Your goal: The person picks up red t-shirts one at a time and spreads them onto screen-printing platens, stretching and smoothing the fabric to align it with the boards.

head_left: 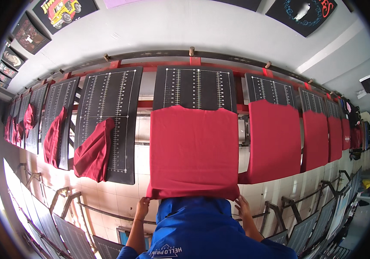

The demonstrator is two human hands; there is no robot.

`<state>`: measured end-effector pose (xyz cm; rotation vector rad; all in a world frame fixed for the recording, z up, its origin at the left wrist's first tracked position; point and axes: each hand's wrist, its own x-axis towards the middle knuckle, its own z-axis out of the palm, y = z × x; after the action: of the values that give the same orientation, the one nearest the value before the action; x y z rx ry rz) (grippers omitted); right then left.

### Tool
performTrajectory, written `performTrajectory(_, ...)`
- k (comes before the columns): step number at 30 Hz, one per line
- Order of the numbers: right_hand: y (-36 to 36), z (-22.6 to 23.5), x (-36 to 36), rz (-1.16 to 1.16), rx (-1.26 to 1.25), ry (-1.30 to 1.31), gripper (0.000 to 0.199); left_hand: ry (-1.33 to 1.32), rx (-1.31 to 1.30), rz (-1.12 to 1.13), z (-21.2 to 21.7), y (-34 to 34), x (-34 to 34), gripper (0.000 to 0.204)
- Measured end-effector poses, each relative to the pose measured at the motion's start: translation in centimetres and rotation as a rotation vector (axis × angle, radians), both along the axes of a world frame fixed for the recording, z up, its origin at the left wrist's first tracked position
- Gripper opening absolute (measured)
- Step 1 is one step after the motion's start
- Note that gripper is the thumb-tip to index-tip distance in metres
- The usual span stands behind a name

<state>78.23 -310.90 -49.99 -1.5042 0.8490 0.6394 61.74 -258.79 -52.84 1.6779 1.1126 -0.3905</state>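
A dark red T-shirt (194,151) lies stretched over the black board (198,88) in front of me, its neck end partway down the board. My left hand (142,208) pinches the hem at its near left corner. At the opposite corner my right hand (242,206) grips the same hem, with its fingertips partly hidden by the cloth. The hem bends down over the board's near end, close to my blue top (193,224). White ruled lines and tick marks run along the board's bare far part.
To the right, more boards carry flat red shirts (275,142). On the left, bunched red cloth (94,151) rests on a marked board (122,129). A metal rail (150,55) runs behind the boards. Another row of boards (73,233) stands near me, low on both sides.
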Motion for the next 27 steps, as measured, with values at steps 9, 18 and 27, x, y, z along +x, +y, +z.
performTrajectory(9,14.7,9.3,22.5,0.54,-0.517,-0.896,0.041,-0.273,0.119,-0.707,17.6,0.9,27.1,0.027)
performTrajectory(18,21.6,5.8,39.6,0.82,-1.014,-1.305,0.044,-0.674,0.939,-0.686,9.6,1.7,46.9,0.027)
performTrajectory(27,21.6,4.7,42.1,0.762,-0.61,-1.36,0.01,-0.88,0.801,-0.671,8.3,3.8,48.4,0.012)
